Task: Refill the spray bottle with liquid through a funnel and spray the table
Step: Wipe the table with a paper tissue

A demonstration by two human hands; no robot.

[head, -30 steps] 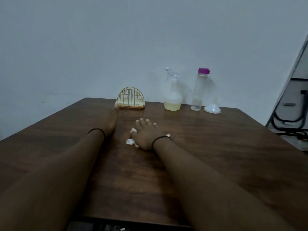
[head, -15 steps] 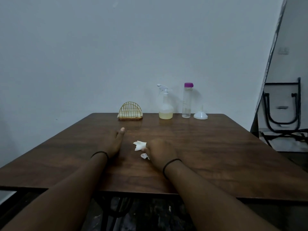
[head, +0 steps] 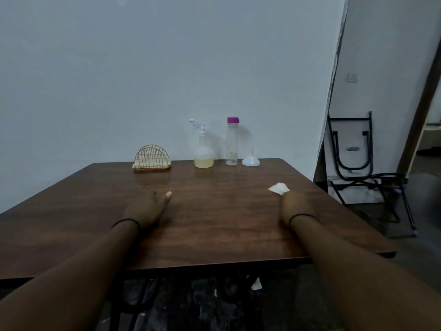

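At the bench's (head: 214, 235) back edge, by the wall, stand one wire rack (head: 152, 158), then one spray bottle (head: 203, 149) a quarter full of yellow liquid, one capped clear bottle (head: 232, 142) and one funnel (head: 250, 160), mouth down, lined up probably to keep the front free for work. Nearer than the spray bottle, the left hand (head: 146, 207) rests flat, fingers loosely together, likely steadying. Right of it, the right hand (head: 294, 204) pinches one white tissue (head: 278, 188), seemingly wiping; its fingers are hidden
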